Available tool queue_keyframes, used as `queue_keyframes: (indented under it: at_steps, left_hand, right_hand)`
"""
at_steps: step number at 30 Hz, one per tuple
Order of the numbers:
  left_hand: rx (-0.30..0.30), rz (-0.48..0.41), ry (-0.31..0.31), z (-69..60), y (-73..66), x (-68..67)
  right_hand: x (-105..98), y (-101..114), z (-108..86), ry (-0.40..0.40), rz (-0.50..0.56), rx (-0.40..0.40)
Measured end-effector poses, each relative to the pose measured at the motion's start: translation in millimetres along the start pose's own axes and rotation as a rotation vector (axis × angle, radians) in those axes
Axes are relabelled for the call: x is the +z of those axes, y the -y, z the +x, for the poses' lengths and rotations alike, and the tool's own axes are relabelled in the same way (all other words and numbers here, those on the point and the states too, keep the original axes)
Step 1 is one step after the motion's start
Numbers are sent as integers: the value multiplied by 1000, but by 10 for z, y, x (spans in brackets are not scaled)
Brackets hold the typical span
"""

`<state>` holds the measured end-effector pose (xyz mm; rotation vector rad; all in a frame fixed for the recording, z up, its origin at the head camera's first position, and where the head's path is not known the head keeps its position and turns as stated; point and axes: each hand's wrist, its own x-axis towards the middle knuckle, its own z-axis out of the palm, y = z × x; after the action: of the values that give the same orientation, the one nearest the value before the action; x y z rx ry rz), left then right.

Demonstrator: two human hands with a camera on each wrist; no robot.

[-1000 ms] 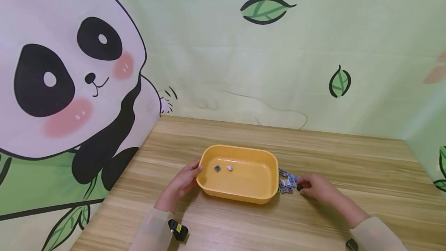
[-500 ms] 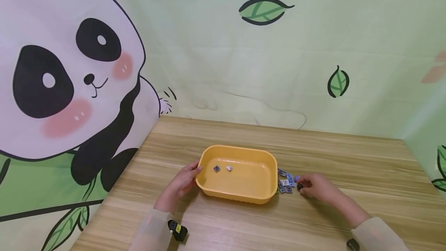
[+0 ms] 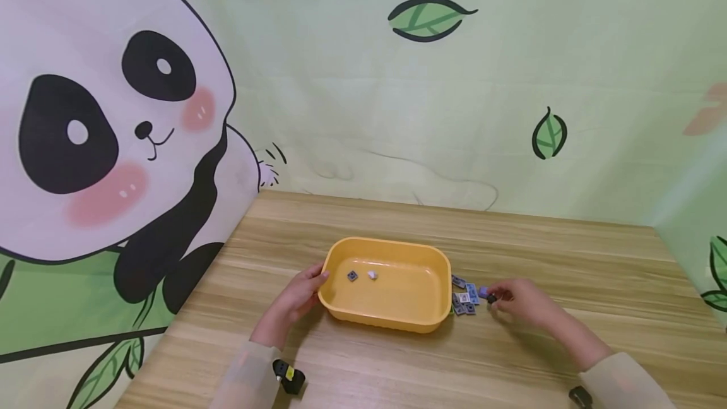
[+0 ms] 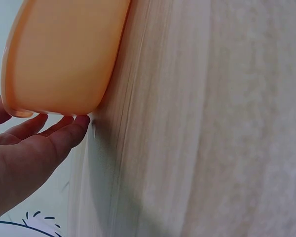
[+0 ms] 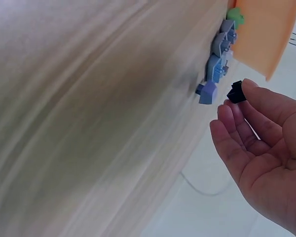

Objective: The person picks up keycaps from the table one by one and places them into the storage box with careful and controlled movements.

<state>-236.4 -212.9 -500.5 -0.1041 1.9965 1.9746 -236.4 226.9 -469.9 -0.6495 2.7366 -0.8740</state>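
Observation:
A yellow tray [image 3: 386, 320] stands on the table, with a small grey piece [image 3: 352, 276] and a small white piece [image 3: 372, 275] inside at its left. My left hand [image 3: 294, 295] grips the tray's left end, thumb over the rim; in the left wrist view the fingers [image 4: 64, 133] lie against its outer wall. Between thumb and forefinger my right hand [image 3: 525, 302] pinches a small black piece [image 5: 236, 93], just off the table. Close by it lies a purple piece [image 5: 207, 92], beside a blue piece [image 5: 215, 68] and several grey pieces [image 5: 220, 44].
A green piece [image 5: 235, 16] lies against the tray's right end. The wooden table [image 3: 511, 245] reaches back to a pale green cloth wall [image 3: 341, 81] printed with leaves and a large panda. Black wrist devices show at both sleeves, the left one [image 3: 291, 379] near the table's front.
My right hand has lifted slightly, with the black piece pinched in it, and more of the purple piece shows. The left hand still grips the tray. The head view has shifted slightly.

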Motion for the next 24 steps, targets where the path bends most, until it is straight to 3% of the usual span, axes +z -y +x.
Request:
queue_keyframes:
  at_steps: [17, 24]
  left_hand:
    - [14, 7, 5, 11, -6, -5]
    - [12, 1, 6, 9, -2, 3]
  right_hand:
    - [-222, 150, 50, -12, -66, -18]
    - [-345, 224, 68, -42, -115, -61]
